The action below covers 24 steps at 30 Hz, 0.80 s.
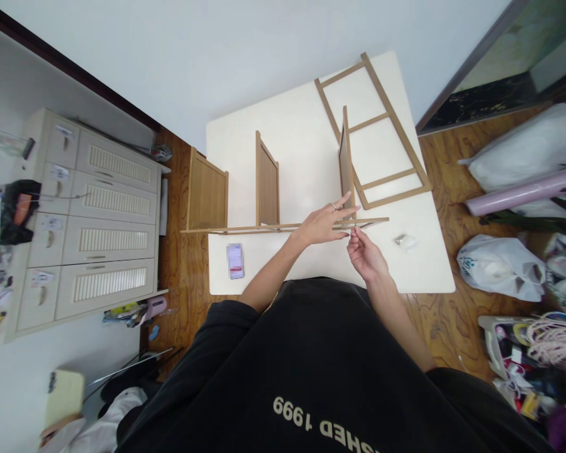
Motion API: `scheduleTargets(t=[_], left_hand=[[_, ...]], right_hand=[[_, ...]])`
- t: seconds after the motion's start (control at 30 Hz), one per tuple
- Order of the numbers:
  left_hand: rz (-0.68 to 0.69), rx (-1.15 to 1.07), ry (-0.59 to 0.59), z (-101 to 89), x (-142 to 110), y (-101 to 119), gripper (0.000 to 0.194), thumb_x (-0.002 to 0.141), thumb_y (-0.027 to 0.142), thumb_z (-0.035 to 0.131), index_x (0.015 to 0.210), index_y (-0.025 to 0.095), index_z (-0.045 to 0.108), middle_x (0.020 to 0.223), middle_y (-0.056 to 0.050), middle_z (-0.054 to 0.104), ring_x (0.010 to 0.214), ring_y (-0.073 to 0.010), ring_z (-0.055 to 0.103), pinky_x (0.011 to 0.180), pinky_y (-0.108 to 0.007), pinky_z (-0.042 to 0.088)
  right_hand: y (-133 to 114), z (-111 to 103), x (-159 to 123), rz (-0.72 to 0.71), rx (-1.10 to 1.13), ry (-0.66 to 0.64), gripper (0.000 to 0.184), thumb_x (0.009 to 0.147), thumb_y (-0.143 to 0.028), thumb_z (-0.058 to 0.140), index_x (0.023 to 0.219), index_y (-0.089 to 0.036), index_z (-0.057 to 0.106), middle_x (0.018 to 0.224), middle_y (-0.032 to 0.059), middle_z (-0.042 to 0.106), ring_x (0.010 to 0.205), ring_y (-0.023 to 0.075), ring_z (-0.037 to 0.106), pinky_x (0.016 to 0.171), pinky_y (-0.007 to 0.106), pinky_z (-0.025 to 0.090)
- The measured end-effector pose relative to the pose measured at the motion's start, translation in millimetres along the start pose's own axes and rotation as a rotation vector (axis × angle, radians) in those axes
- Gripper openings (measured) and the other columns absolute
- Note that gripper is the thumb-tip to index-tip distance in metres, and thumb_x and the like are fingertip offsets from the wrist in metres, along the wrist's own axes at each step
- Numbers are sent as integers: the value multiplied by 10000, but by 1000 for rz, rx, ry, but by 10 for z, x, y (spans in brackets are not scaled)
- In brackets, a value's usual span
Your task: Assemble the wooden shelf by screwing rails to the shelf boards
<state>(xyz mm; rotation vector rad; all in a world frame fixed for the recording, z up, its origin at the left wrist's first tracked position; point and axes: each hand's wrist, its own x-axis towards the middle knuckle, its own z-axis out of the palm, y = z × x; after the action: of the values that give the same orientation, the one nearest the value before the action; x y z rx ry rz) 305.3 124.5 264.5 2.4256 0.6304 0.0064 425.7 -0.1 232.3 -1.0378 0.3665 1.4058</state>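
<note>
A partly built wooden shelf unit (266,186) lies on a white table (302,138), with three upright panels joined to a long side frame (245,228). My left hand (323,223) rests on that frame near the right-hand panel (345,160), with its fingers spread. My right hand (365,255) is just beside it, fingers pinched on something small I cannot make out, held against the frame's edge. A second ladder-like wooden frame (377,126) lies flat on the table behind.
A small plastic bag of fittings (404,240) and a white-and-red packet (234,260) lie on the table. A cream drawer cabinet (94,217) stands to the left. Bags (500,267), a purple roll (523,192) and clutter cover the wooden floor on the right.
</note>
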Motion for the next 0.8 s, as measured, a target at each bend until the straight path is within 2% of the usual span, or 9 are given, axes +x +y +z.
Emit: scheduleTargets(t=[0.17, 0.23, 0.33, 0.4, 0.5, 0.57, 0.63, 0.7, 0.8], left_hand=[[50, -1, 48, -41, -41, 76, 738, 864, 344, 672, 1526, 258, 358, 1628, -96, 275, 1403, -246, 432, 1142, -408, 372], [89, -13, 95, -48, -77, 108, 615, 881, 354, 663, 1452, 228, 473, 1566, -111, 399, 1380, -228, 456, 1137, -389, 372], [139, -22, 200, -4, -124, 127, 317, 947, 383, 598, 1204, 214, 677, 1348, -91, 625, 1212, -187, 583, 1064, -353, 424], [162, -21, 247, 56, -135, 116, 253, 977, 383, 556, 1046, 217, 735, 1171, -68, 714, 1087, -172, 634, 993, -345, 455], [189, -43, 278, 146, -124, 83, 262, 989, 371, 539, 977, 218, 751, 1051, -58, 748, 1017, -172, 655, 934, -347, 479], [196, -87, 301, 185, -110, 68, 270, 990, 372, 535, 982, 210, 751, 1045, -65, 747, 1012, -173, 655, 933, -347, 494], [198, -129, 318, 202, -97, 64, 277, 991, 369, 531, 976, 200, 750, 1040, -72, 744, 1008, -174, 651, 937, -344, 507], [205, -147, 321, 195, -89, 67, 276, 988, 366, 535, 967, 194, 749, 1031, -75, 738, 1008, -178, 644, 939, -342, 514], [223, -148, 294, 140, -89, 76, 254, 986, 348, 537, 979, 195, 739, 1036, -77, 722, 1022, -181, 628, 951, -347, 515]], right_hand=[[-30, -5, 13, 58, 33, -50, 105, 856, -165, 718, 777, -174, 649, 661, -64, 646, 478, -12, 560, 476, 18, 486], [-37, -2, 11, 71, 39, -67, 126, 857, -179, 721, 763, -175, 637, 655, -67, 637, 469, -14, 551, 468, 14, 480], [-36, 15, 7, 67, 81, -58, 126, 840, -186, 743, 772, -175, 637, 645, -74, 628, 468, -20, 538, 437, 8, 452], [-13, 24, 4, 14, 73, -44, 147, 798, -197, 786, 788, -181, 641, 643, -78, 631, 481, -15, 543, 430, 16, 448], [62, 18, -14, -146, -32, 2, 195, 748, -255, 826, 783, -186, 647, 660, -60, 661, 517, 14, 580, 466, 64, 488], [122, -4, -41, -317, -171, 58, 177, 779, -310, 785, 816, -185, 665, 714, -31, 700, 568, 52, 630, 531, 131, 537], [166, -33, -78, -508, -400, 107, 196, 824, -351, 714, 918, -182, 684, 804, 7, 738, 635, 104, 680, 605, 221, 575], [182, -60, -116, -680, -717, 149, 281, 857, -383, 653, 1046, -178, 685, 903, 51, 761, 689, 156, 709, 681, 310, 589], [163, -81, -150, -848, -1182, 220, 375, 923, -429, 540, 1142, -159, 680, 962, 111, 770, 751, 212, 727, 781, 380, 570]])
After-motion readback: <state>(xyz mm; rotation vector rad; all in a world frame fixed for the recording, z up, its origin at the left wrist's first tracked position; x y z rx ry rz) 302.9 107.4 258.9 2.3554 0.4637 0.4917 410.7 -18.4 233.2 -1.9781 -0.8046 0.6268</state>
